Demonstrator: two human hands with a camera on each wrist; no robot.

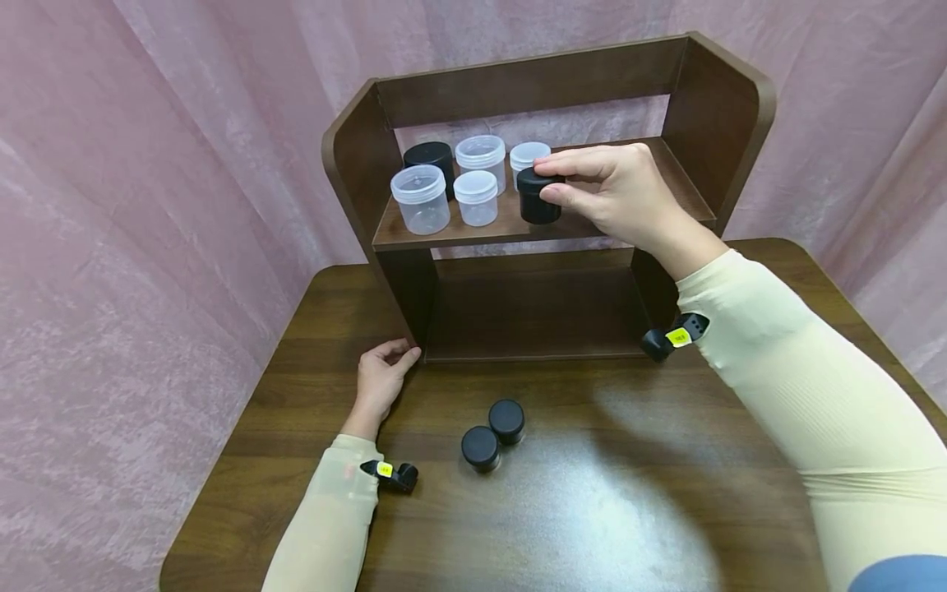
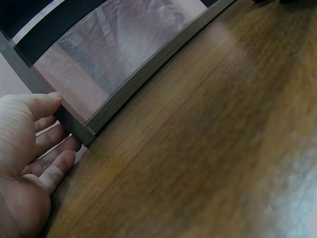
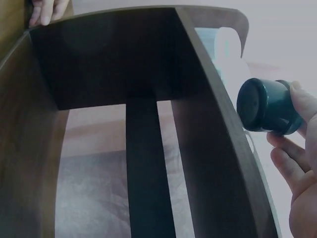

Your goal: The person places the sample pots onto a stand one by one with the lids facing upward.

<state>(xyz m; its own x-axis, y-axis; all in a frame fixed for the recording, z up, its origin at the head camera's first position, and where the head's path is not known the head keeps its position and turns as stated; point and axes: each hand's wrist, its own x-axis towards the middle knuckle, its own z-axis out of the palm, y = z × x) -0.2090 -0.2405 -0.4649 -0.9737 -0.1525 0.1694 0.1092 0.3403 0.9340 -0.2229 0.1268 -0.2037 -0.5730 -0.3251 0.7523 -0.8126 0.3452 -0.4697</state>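
Note:
My right hand (image 1: 621, 193) grips a small black lidded jar (image 1: 539, 197) by its upper part, at the front of the wooden rack's upper shelf (image 1: 614, 220). The right wrist view shows that jar (image 3: 270, 106) tilted in the picture, thumb and fingers around its lid end. Whether its base touches the shelf I cannot tell. Left of it stand a small clear jar (image 1: 477, 200) and a larger clear jar (image 1: 423, 205). My left hand (image 1: 381, 378) touches the rack's lower left front corner, fingers loosely bent along the side panel in the left wrist view.
Behind the front jars are a large black jar (image 1: 429, 154), a clear jar (image 1: 481, 160) and a small clear jar (image 1: 528, 154). Two black-lidded jars (image 1: 481, 448) stand close together on the table (image 1: 562, 510). Pink curtain (image 1: 185, 164) hangs behind.

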